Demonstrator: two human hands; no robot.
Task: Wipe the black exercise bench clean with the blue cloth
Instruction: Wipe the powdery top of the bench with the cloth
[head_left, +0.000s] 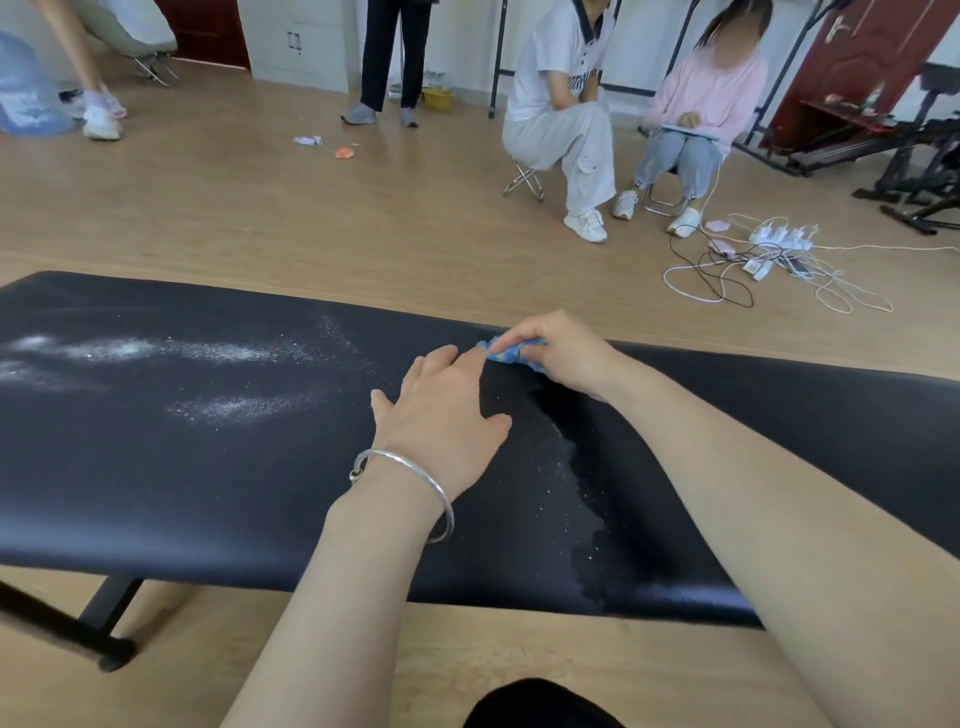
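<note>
Bench (208, 467): long black padded top, smooth and shiny, dusted w/ grainy white powder (130, 348) at left, damp-looking patch centre-right. Right hand (558, 356) clamps the crumpled blue cloth (511, 352) in curled fingers at the bench's far edge. Left hand (441, 415), silver bangle (410, 486) on wrist, lies flat, fingers apart, one fingertip touching the cloth. Pale wood floor (260, 208); yellow tub (437, 100) by far wall, contents unclear.
</note>
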